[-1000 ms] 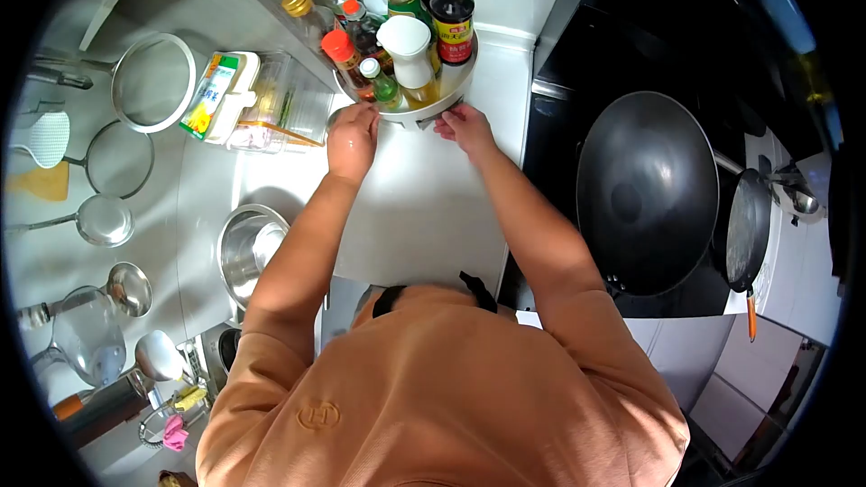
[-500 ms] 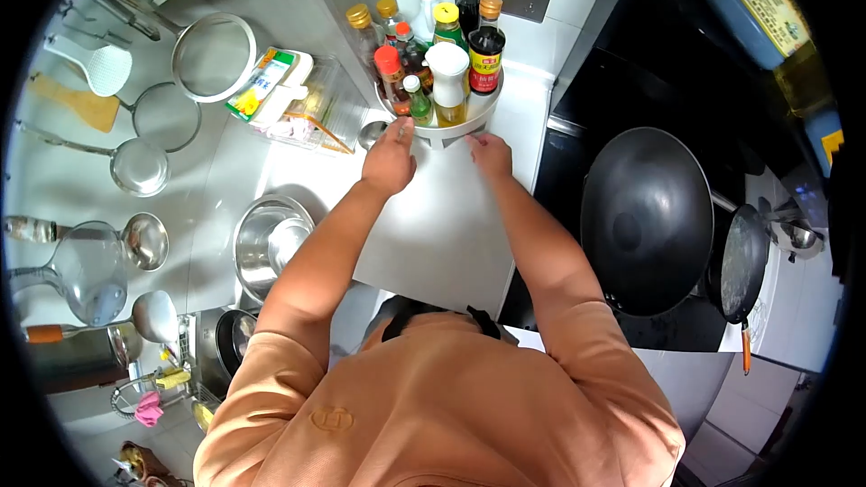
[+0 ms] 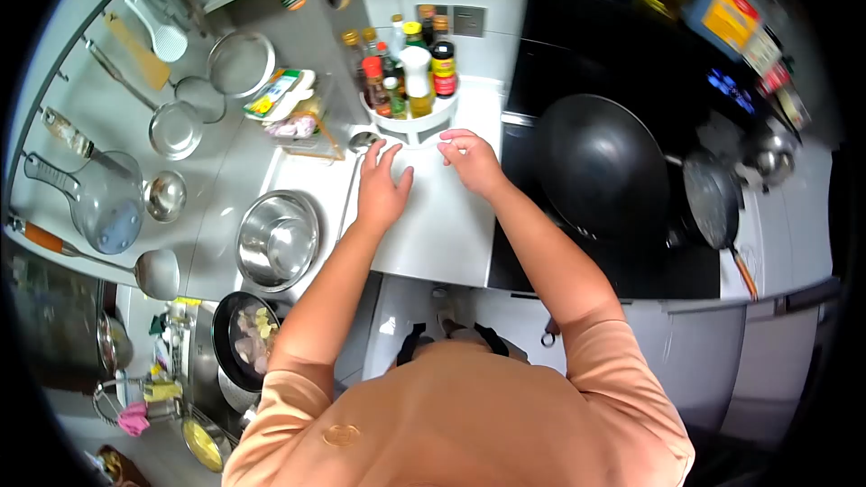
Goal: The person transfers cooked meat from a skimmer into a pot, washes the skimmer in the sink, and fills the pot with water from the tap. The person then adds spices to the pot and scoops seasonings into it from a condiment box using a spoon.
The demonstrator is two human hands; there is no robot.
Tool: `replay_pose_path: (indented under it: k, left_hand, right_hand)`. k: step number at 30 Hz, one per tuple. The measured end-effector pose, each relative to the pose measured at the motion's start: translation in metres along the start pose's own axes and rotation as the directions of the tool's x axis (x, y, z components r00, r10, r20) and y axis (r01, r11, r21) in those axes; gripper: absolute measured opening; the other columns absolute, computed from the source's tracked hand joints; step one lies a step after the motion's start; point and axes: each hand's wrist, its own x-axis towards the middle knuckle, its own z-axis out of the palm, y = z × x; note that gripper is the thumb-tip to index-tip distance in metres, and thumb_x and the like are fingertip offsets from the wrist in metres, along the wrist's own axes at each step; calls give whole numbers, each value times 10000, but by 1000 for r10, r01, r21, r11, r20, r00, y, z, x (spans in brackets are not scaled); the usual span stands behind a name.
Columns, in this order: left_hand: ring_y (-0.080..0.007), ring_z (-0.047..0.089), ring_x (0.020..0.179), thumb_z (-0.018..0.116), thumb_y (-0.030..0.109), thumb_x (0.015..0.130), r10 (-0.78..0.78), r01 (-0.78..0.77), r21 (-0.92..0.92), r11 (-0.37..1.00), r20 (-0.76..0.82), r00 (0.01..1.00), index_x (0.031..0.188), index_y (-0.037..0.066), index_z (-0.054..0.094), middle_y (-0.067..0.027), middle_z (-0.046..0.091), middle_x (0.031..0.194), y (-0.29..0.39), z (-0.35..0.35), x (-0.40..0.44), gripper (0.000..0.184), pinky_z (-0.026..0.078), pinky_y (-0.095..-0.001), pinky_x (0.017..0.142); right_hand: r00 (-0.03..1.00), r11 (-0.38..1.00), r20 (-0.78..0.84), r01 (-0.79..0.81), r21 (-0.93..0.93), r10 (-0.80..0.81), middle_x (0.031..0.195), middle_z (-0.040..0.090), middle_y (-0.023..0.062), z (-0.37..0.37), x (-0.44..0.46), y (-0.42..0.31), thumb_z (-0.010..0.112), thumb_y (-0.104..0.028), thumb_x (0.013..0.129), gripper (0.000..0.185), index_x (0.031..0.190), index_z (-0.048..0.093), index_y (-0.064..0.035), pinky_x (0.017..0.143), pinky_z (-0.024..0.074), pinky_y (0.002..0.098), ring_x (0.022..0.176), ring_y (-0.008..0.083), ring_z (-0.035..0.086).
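A white round tray [image 3: 411, 124] at the back of the counter holds several sauce and seasoning bottles, among them a dark soy sauce bottle [image 3: 443, 68] and a white-topped oil bottle [image 3: 416, 81]. My left hand [image 3: 384, 188] is open just in front of the tray's left side, its fingers apart and nothing in them. Off the tray's right front, my right hand [image 3: 472, 162] has its index finger stretched out and the others loosely bent; nothing shows in it. A long-handled ladle [image 3: 363, 141] lies beside my left fingertips.
To the right, a black wok [image 3: 603, 167] and a smaller pan [image 3: 711, 198] sit on the black stove. A steel bowl [image 3: 278, 241] stands left of my forearm. Strainers and a spatula [image 3: 158, 273] hang on the left wall. A pan of food [image 3: 253, 334] is at lower left.
Both hands have come away from the tray's front rim, and their fingers have spread. The view has shifted, showing more floor and the pan of food at lower left.
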Motion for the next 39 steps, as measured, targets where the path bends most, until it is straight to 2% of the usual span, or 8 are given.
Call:
replay_pose_path:
  k: [2, 4, 6, 16, 24, 28, 34, 39]
  left_hand:
    - [-353, 430, 1211, 655, 169, 814, 62, -65, -51, 997, -47, 997, 1198, 64, 549, -173, 440, 1311, 30, -3, -18, 412, 371, -409, 1004]
    - [-342, 458, 1192, 647, 158, 823, 109, -118, -111, 987, -89, 990, 1161, 59, 576, -169, 471, 1285, 61, -3, -40, 359, 380, -396, 990]
    - [-342, 466, 1186, 646, 154, 824, 141, -151, -160, 976, -73, 987, 1160, 58, 575, -170, 470, 1288, 88, -2, -65, 357, 384, -392, 986]
    - [-335, 471, 1189, 628, 117, 823, 489, -466, -301, 832, 1, 872, 1132, 59, 584, -168, 471, 1285, 291, 22, -107, 317, 377, -390, 996]
    - [-328, 486, 1177, 647, 125, 816, 697, -612, -457, 645, 25, 716, 1144, 74, 579, -144, 486, 1280, 497, 142, -129, 339, 394, -378, 979]
    - [-303, 507, 1139, 648, 169, 826, 714, -587, -564, 581, 7, 700, 1167, 85, 561, -141, 499, 1259, 598, 235, -126, 361, 428, -356, 919]
    - [-263, 526, 1096, 639, 182, 840, 684, -573, -570, 589, -27, 729, 1204, 70, 533, -119, 507, 1245, 706, 294, -93, 395, 444, -324, 864]
    - [-336, 461, 1186, 635, 217, 844, 663, -572, -528, 627, -24, 749, 1222, 35, 493, -182, 489, 1246, 748, 314, -28, 444, 374, -375, 1007]
  right_hand:
    - [999, 1000, -40, -4, 26, 5, 1044, 631, 118, -28, -38, -34, 640, -190, 836, 248, 676, 649, -2, 819, 462, 307, 943, 225, 601]
    - [998, 998, -50, -20, 53, 23, 986, 650, 83, -54, -76, -45, 672, -129, 809, 121, 861, 658, -21, 757, 487, 286, 843, 164, 611]
    - [998, 994, -67, -12, 105, 20, 942, 662, 54, -77, -109, -53, 694, -72, 784, 243, 1016, 630, -34, 712, 497, 257, 763, 106, 599]
    - [932, 989, -360, 5, 149, 50, 934, 650, 46, -253, -247, -98, 685, -130, 809, 248, 1021, 624, -18, 702, 487, 238, 718, 78, 590]
    - [836, 991, -539, -44, 128, 106, 859, 641, 24, -475, -373, -86, 663, -142, 839, 211, 1005, 621, -18, 674, 484, 232, 717, 84, 593]
    - [807, 991, -576, -88, 101, 131, 876, 638, 24, -595, -413, -71, 649, -149, 849, 206, 1011, 613, -27, 633, 469, 231, 718, 88, 594]
    - [786, 996, -615, -92, -9, 67, 901, 635, 26, -723, -417, -79, 643, -177, 851, 240, 1046, 601, -43, 615, 462, 237, 717, 92, 590]
    - [804, 983, -590, -38, -179, -76, 955, 630, 57, -785, -360, -88, 659, -154, 832, 297, 1097, 581, -45, 667, 482, 257, 697, 99, 577]
